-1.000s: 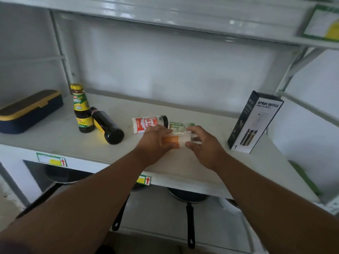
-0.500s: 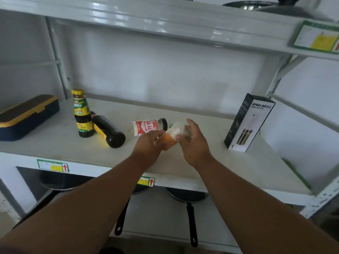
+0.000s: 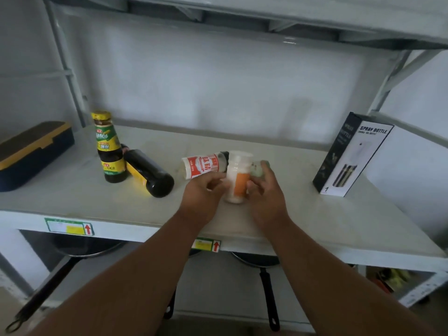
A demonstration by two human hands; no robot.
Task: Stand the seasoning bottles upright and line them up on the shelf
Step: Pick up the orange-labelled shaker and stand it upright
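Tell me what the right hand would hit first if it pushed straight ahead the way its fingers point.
The right hand already grips the orange-label bottle. Straight ahead, its fingers point at the green-label bottle lying just behind, probably the first contact, though depth is hard to judge here.

You grip translucent plastic shaker (image 3: 238, 177), smooth, orange paper label. Your shelf (image 3: 72, 190): painted metal, matt, slightly scuffed. Dark sauce bottles (image 3: 110, 151): glossy glass look, shiny printed labels. Spray bottle box (image 3: 351, 156): smooth cardboard. Lunch box (image 3: 29, 154): matt plastic.
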